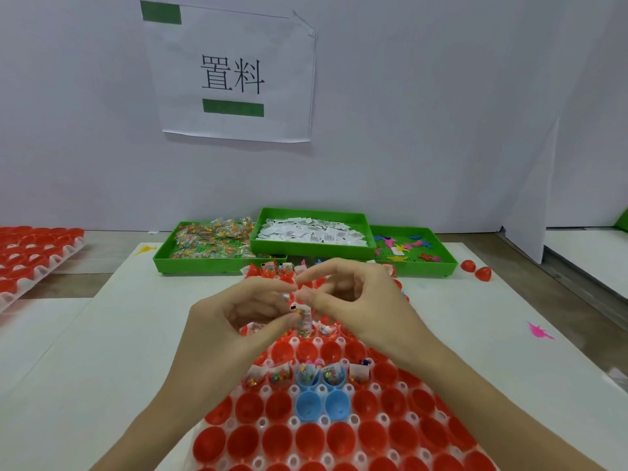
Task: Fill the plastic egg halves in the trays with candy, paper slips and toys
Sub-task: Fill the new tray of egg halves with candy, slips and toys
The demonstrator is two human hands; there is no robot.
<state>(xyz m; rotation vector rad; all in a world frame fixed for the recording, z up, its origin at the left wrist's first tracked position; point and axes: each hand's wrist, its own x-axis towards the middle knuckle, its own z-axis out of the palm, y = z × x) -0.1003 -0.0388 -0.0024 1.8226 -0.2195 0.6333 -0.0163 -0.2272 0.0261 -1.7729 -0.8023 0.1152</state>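
A white tray [384, 419] of red and blue plastic egg halves lies in front of me. One row [307, 373] holds candy packets and paper slips, as do halves at the far end [272, 268]. My left hand [238, 321] and my right hand [353, 300] meet above the tray's middle. Between their fingertips they pinch a small bundle of candy packets and paper slips [300, 311]. Which items each hand holds is hard to tell.
Three green bins stand at the back: candy packets [210, 243], paper slips [312, 232], coloured toys [411, 248]. Another tray of red halves [30, 256] lies far left. Two loose red halves [475, 270] and a pink toy [540, 331] lie on the right.
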